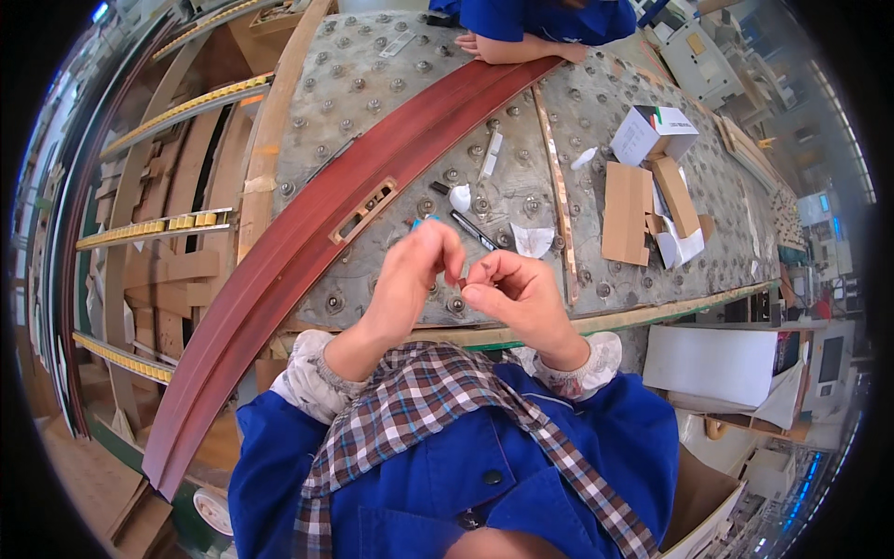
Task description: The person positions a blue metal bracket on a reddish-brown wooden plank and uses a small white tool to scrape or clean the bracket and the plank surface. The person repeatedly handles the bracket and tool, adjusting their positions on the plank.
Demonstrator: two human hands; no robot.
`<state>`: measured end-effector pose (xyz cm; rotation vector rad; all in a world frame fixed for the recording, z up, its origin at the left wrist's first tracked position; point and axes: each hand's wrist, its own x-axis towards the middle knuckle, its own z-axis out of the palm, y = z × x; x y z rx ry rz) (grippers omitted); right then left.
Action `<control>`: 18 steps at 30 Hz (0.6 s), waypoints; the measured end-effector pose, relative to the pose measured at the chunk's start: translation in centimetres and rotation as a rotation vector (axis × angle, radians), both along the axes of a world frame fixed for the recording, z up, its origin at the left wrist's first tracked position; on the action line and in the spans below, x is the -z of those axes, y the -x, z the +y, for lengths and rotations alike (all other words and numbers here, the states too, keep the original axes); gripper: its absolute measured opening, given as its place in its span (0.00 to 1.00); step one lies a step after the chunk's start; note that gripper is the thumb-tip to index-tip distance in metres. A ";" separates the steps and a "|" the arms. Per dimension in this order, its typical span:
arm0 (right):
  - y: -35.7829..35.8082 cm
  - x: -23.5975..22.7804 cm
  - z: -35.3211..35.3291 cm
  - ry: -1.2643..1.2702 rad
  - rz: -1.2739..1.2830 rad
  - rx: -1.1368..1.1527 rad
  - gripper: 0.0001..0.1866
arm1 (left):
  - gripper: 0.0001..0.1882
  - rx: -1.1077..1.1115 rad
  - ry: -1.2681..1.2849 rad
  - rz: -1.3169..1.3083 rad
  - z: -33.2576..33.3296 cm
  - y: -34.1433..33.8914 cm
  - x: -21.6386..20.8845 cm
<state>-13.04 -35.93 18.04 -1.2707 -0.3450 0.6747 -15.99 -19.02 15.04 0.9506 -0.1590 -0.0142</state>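
My left hand (406, 279) and my right hand (523, 296) meet above the near edge of the table, both with fingers pinched. Between their fingertips is a tiny dark reddish piece (463, 282), too small to name; I cannot tell which hand grips it. Beyond my left hand lies a long reddish-brown wooden moulding (279, 238), slanting across the table, with a slotted pale recess (365, 212) cut in its edge. A black marker pen (473, 230) lies just past my fingers. Near it are a small white bottle-like item (460, 197) and a crumpled white paper (533, 240).
Studded metal ball tops cover the table (372, 116). Opened cardboard boxes (626, 214) and a white box (654, 135) stand at the right. A narrow wooden strip (559, 186) crosses the table. Across from me, a person in blue rests an arm (521, 48) by the moulding's far end.
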 end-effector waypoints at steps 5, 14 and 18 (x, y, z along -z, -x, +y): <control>0.8 1.0 0.7 0.143 -0.128 -0.041 0.04 | 0.19 -0.091 0.066 0.200 -2.1 -1.4 -0.9; 1.5 0.9 1.1 0.210 -0.609 0.000 0.05 | 0.20 -0.055 0.474 0.426 -3.0 -1.2 -0.2; 1.8 1.1 0.9 0.189 -0.600 -0.008 0.06 | 0.21 -0.161 0.397 0.443 -3.3 -0.6 -1.4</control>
